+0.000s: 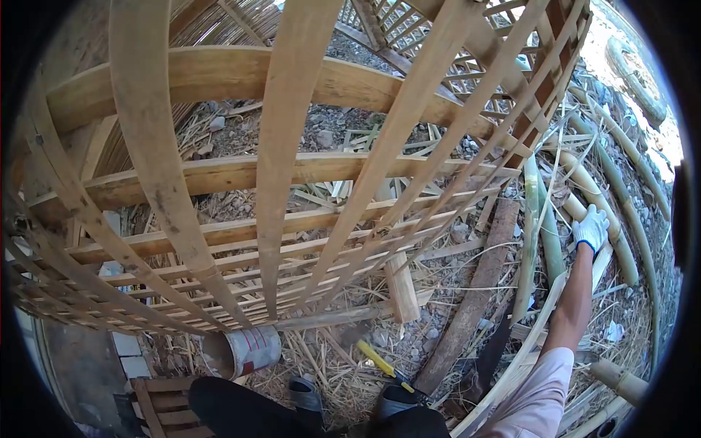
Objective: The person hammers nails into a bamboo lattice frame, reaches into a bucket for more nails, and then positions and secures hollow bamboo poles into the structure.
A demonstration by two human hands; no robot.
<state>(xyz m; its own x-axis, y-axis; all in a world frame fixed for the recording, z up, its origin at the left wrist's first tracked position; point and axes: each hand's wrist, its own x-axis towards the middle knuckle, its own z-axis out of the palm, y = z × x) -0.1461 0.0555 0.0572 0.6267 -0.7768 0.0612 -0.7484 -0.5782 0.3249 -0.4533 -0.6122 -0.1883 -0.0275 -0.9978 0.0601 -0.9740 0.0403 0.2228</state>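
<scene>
Past the woven bamboo frame [292,182] close before me, my gloved right hand [590,228] reaches to mid right, fingers curled onto bamboo poles [584,191] running lengthwise toward upper right; whether it grips, I cannot tell.

Right arm extended forward and away from the body, running from the lower right of the frame up toward the right centre. Sleeve pushed up to about the elbow; forearm bare. Right hand [591,228] gloved in white, back of the hand facing the camera, fingers curled downward; the closure of the grip cannot be judged. Left hand outside the frame.
</scene>
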